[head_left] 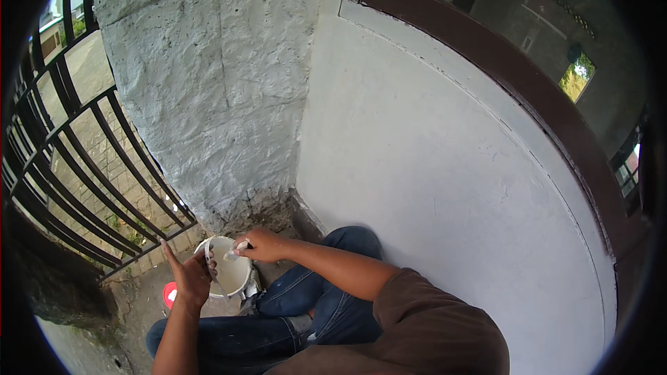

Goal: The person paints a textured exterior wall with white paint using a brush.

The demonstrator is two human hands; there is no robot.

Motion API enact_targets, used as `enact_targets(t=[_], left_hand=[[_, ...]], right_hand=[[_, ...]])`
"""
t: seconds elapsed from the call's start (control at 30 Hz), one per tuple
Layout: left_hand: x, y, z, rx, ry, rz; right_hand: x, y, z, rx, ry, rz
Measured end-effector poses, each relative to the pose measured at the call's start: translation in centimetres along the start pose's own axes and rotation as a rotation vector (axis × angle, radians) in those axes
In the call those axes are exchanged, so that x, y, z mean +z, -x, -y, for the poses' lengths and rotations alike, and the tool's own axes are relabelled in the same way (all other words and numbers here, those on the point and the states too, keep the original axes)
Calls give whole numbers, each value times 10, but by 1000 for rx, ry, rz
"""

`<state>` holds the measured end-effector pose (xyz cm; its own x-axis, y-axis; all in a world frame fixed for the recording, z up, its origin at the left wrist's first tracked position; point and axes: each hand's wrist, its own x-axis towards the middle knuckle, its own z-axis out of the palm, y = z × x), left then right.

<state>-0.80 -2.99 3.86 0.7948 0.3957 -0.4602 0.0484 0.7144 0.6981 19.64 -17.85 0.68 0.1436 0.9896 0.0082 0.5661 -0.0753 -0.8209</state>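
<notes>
Brown shirt [445,326]: covering my right shoulder and filling the near edge.

Jeans [278,295]: my bent legs are lying low, one knee sitting close to the smooth wall. Risk: a shifting leg could be knocking what is standing beside it.

Right hand [262,245]: closing round a small whitish tool [231,255], which is hanging over the bucket. Risk: a smeared grip could be letting the tool slip, likely into the bucket.

Left hand [190,278]: half open, one finger stretching out, the others curling beside a pale strip [208,248]. Whether they are gripping it, I cannot tell. Risk: if that hold is loose, the strip could be swinging or dropping.

Bucket [241,282]: white, standing on the floor [146,288] between my two hands, just beyond my legs, pale inside. Risk: uneven pressure on the rim could be tipping it and spilling whatever it is holding.

Red round piece [167,289]: lying on the floor to the left of the bucket, carrying a white patch. Risk: a sweeping left elbow could be catching it.

Beyond: rough wall [215,76] rising ahead, smooth wall [417,160] running along my right, black fence [81,113] standing left. Risk: a jerked tool could be flicking drops onto them.
</notes>
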Motion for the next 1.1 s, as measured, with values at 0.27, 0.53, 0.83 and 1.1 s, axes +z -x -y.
enact_targets(t=[0.27, 0.53, 0.83, 1.1], left_hand=[[-16, -4, 9, 23, 0, 113], [-10, -5, 15, 39, -94, 195], [0, -8, 18, 42, -66, 153], [-3, -1, 17, 55, -71, 151]], right_hand=[[20, 8, -29, -125, 261, 44], [55, -4, -22, -114, 770, 136], [47, -6, -28, -12, 717, 168], [46, -4, -15, -82, 699, 158]])
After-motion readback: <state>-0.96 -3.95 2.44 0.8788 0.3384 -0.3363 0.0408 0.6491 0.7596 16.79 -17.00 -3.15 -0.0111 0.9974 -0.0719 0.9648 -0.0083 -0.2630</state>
